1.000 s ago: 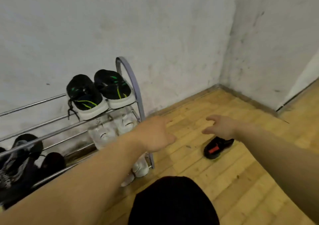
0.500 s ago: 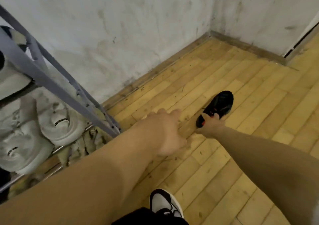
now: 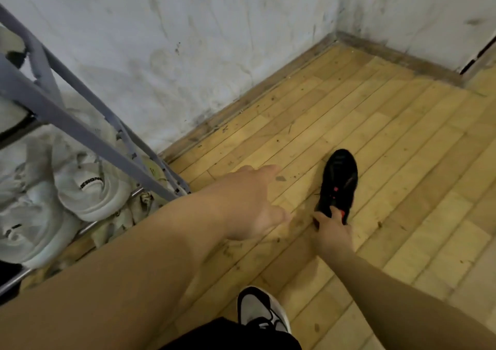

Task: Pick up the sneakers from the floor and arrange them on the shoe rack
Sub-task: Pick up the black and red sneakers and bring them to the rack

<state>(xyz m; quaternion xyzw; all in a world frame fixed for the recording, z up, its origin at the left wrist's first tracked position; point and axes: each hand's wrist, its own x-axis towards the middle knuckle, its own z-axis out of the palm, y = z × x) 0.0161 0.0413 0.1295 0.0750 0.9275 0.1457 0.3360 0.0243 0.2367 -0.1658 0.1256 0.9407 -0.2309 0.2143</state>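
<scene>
Right fingers (image 3: 335, 213) pinching black sneaker (image 3: 341, 175) heel, toe pointing away toward corner, left fingers (image 3: 264, 171) spread

Rack (image 3: 88, 132) at left against the wall (image 3: 188, 41), sneakers (image 3: 88, 188) on its shelf; one sneaker (image 3: 339, 180) on the floor (image 3: 402, 162) to its right

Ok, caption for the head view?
Right hand grips black red-accented sneaker; open left hand hovers beside grey metal shoe rack.

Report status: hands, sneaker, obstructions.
Right hand grips black sneaker at heel, on floor. Left hand open, empty. No obstacle seen toward shoe rack.
</scene>
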